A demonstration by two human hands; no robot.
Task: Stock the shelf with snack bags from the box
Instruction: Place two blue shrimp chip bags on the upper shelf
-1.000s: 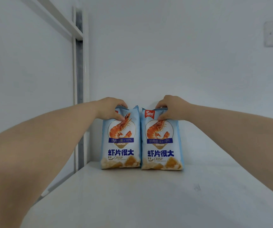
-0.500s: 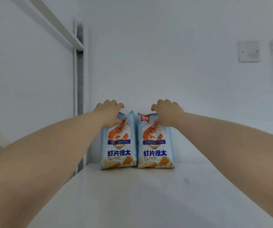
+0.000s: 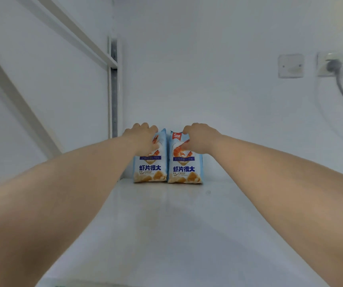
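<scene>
Two snack bags stood upright at the far left corner of the white shelf (image 3: 187, 235), close to its back edge and touching side by side: the left bag (image 3: 150, 168) beside the metal upright (image 3: 114, 100) of the frame, the right bag (image 3: 185, 170) just to its right. The left hand (image 3: 142, 139) lay over the top of the left bag, fingers curled down on its upper front; the right hand (image 3: 199, 138) did likewise on the right bag. Whether either hand truly pinched its bag or only pressed and steadied it could not be told. Both bags rested on their bottoms, so the placing of this pair looked all but finished, with only the letting go left. The rest of the shelf, from the bags to its near and right edges, carried nothing, so most of the stocking seemingly remained. The box was not in view, so how many bags were left could not be judged.
</scene>
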